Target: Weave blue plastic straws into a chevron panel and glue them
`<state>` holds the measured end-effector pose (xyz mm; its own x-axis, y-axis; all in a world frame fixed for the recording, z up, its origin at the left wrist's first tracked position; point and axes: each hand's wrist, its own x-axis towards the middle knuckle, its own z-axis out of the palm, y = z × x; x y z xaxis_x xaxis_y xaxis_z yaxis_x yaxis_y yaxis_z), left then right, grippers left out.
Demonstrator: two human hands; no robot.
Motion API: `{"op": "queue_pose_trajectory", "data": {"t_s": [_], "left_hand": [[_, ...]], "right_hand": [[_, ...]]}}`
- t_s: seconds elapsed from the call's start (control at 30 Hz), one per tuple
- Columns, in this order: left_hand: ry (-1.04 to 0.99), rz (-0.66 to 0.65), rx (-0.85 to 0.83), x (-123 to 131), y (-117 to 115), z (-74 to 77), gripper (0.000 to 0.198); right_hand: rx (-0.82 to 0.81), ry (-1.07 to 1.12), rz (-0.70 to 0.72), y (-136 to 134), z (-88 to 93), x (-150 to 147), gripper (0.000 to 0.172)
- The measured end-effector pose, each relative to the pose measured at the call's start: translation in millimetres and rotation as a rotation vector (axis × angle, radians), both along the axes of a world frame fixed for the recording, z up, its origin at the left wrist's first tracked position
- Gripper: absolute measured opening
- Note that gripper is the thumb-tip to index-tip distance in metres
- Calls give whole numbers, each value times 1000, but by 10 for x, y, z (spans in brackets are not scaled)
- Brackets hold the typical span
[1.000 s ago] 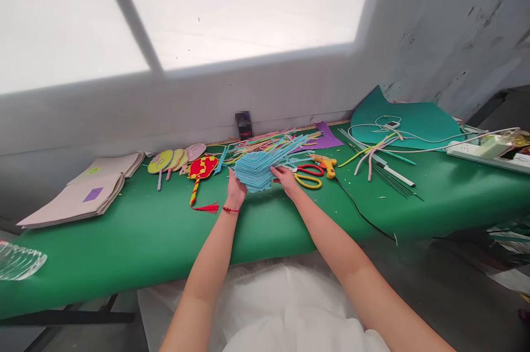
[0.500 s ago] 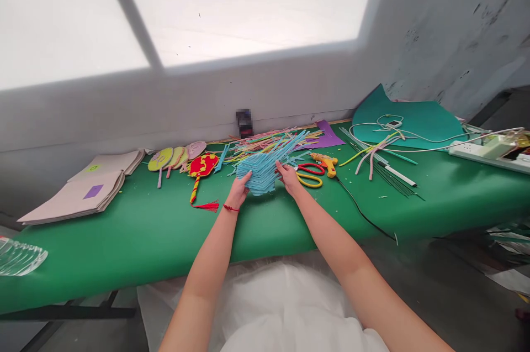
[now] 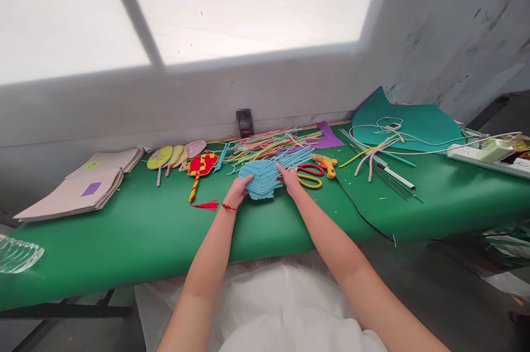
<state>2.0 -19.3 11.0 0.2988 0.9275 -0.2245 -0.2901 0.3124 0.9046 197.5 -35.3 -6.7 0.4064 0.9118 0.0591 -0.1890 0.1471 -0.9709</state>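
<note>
Between my hands is a light-blue piece of pipe cleaners [image 3: 260, 179], laid side by side in a V-shaped pattern, with loose ends reaching to the right. My left hand [image 3: 237, 189] grips its left edge, thumb on top. On the right edge, my right hand [image 3: 290, 179] pinches the blue strips with the thumb over them. The fingers beneath are hidden. Red-and-yellow-handled scissors [image 3: 311, 176] lie just right of my right hand, beside a yellow hot glue gun [image 3: 326, 165]. Behind the blue piece spreads a heap of coloured pipe cleaners [image 3: 265, 145].
On the green table [image 3: 136, 241], a red-and-yellow fan [image 3: 202, 164] with a tassel and several pale fans [image 3: 160, 157] lie left. Cardboard sheets [image 3: 70, 192] are farther left. At right are thin wires [image 3: 393, 180], a teal sheet [image 3: 414, 122] and a power strip [image 3: 467, 154].
The blue piece has tilted, its loose ends swinging down and to the right. Both hands keep their hold on it and have barely shifted.
</note>
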Motion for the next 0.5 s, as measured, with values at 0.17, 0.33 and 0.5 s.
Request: {"op": "queue_pose_trajectory", "data": {"t_s": [0.17,0.33,0.5], "left_hand": [[361,93,230,-106,46,14,50],[868,113,363,-178,82,-33,34],[1062,177,434,-206,36,-43,29]], "right_hand": [[-39,-103,-90,28,-91,20,32],[-39,-215,-293,21,-58,126,51],[139,-625,-746,-97,108,220,59]]}}
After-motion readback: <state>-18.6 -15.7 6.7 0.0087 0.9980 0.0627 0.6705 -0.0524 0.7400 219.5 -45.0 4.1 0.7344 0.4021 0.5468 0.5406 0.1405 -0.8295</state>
